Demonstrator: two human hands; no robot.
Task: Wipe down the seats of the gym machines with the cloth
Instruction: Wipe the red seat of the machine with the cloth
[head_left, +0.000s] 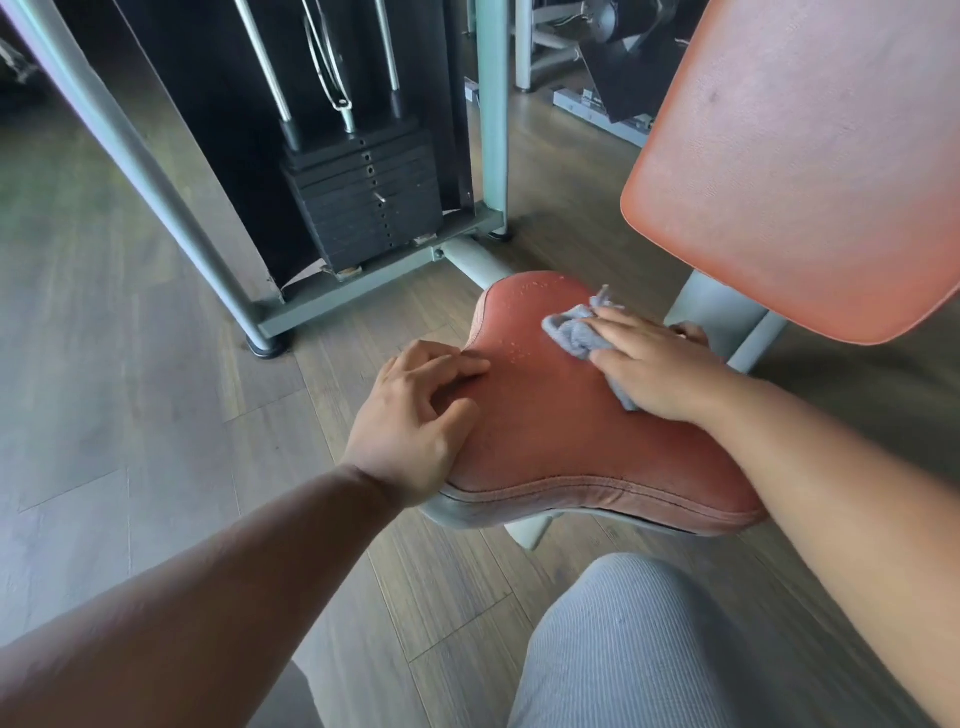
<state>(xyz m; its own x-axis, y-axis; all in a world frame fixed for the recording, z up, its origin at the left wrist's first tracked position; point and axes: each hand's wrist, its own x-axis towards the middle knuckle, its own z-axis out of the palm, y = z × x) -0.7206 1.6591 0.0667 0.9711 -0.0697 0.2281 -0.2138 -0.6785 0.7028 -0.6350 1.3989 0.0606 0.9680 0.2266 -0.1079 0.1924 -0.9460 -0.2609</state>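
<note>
Pressed the grey cloth (574, 332) flat onto the red seat (561, 431) at centre frame with the right hand (649, 364), fingers straight over it, and rested the left hand (415, 410) on the seat's left edge, fingers loosely bent, holding nothing.

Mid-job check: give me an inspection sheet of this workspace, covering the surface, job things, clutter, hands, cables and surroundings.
Surface: red seat, droplets on its far end, worn stitched edge.
Job's things: grey cloth bunched on the seat.
Clutter: nothing seen.
Grips: right hand presses the cloth flat, fingers straight; left hand rests on the seat's left edge, fingers loosely bent, holding nothing.
Cables: machine cable above the weight stack.
Surroundings: red backrest, grey frame, wood floor.
</note>
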